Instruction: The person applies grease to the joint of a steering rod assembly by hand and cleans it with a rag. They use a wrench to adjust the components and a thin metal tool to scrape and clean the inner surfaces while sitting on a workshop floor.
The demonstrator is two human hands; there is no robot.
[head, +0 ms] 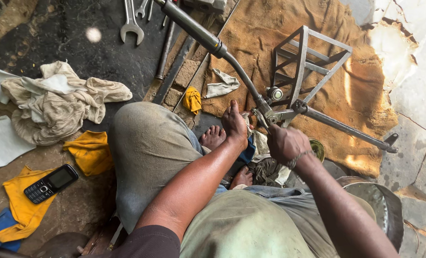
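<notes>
Workshop floor, oily and littered with rags; a handlebar assembly (270, 107) is laid across a brown sackcloth (366, 95).

Its long axis runs from upper left to lower right, just ahead of both hands. The left hand (235, 125) is pressed flat beside the central joint; the right hand (285, 143) is closed around a thin tool (261, 118) there. No containers are seen.

I note the handlebar assembly (251, 91) lying across the burlap sacking (366, 91), with the metal rack (308, 67) behind it on the same sacking. My left hand (235, 125) and right hand (285, 143) sit just before its stem joint, above my bare feet (214, 137). Left of my knee lie a rag heap (55, 102) and a mobile phone (50, 183) on a cloth (21, 205). Spanners (131, 21) lie behind, at the far edge.
</notes>
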